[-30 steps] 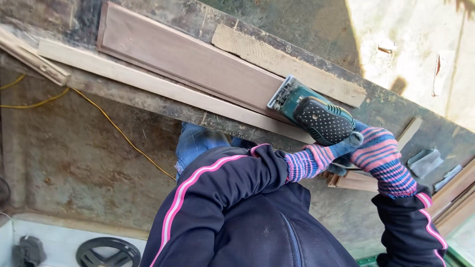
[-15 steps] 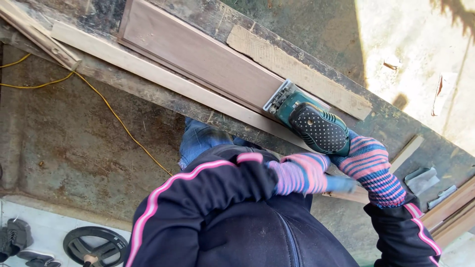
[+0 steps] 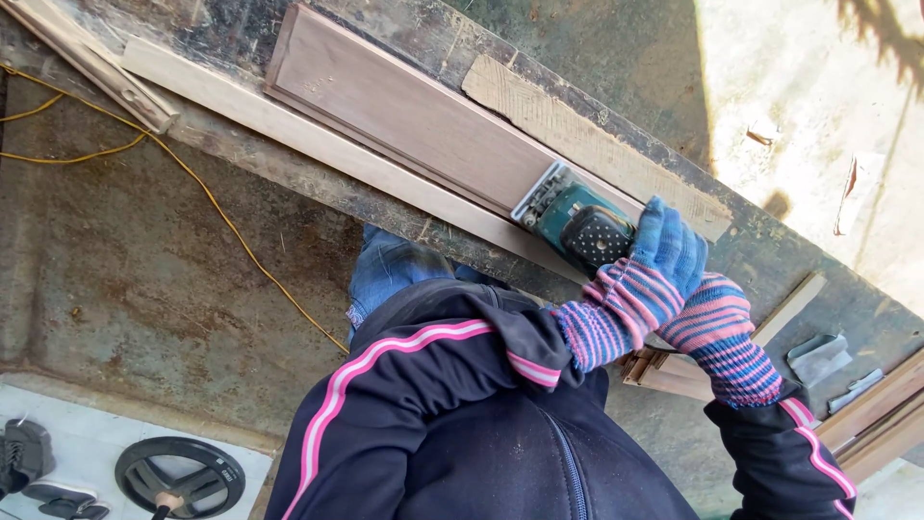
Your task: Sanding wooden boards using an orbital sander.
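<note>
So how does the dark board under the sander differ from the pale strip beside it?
The dark board is wide and reddish-brown; the pale strip is narrow and light cream. The board has a raised edge along its side; the strip looks plain and flat. The sander sits on the board's end under both gloved hands, left and right; the strip is untouched. Both lie parallel on the worn bench.

gloves: knit, pink/blue/purple stripes, blue fingertips, both hands – left hand [image 3: 654,274], right hand [image 3: 717,323]
jacket: black w/ pink stripe down each sleeve, pink band at cuffs, front zip
trousers: blue denim, partly visible below jacket
</note>
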